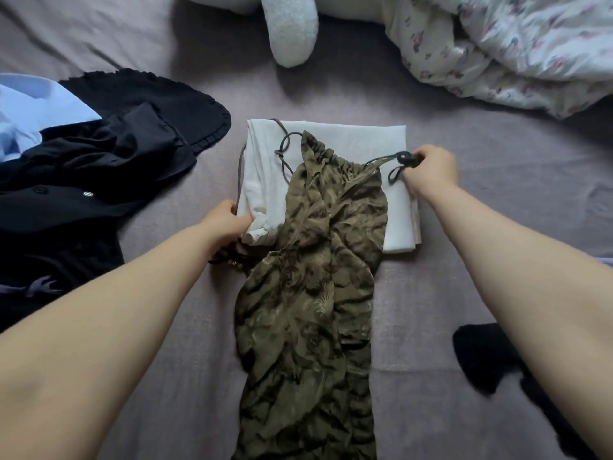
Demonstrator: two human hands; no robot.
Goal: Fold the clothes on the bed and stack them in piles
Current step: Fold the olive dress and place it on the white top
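From where I sit, I see both bare arms reaching up the frame toward the middle of the bed (464, 200), which is covered in a mauve-grey sheet. The task's garment just now is an olive patterned dress (311, 293): it runs as a long crumpled strip from the bottom centre of the frame up to the centre, where its gathered top edge lies over a folded white garment (348, 137). That white piece sits flat and squared on the sheet, centre of the frame, under the dress's upper part. My right hand (431, 171), right of centre, has its fingers curled round the dark strap (403, 160) at the dress's top right corner, pinching it where the cord knots and loops; the strap is pulled taut out to the side. My left hand (229, 220), left of centre, grips the near left corner of the white garment, fingers curled in against the bunched cloth; thin dark cords pass beneath the hand, but I cannot tell whether it also holds them. Another thin cord loops loosely across the top left of the white piece. At the left edge lies a heap of black clothes (109, 154) with a pale blue shirt (30, 111) on its upper left. A black garment (491, 360) lies at lower right, partly behind my right forearm. At the top centre is a white fleecy plush limb (292, 28), and at the upper right a rumpled floral quilt (514, 51).
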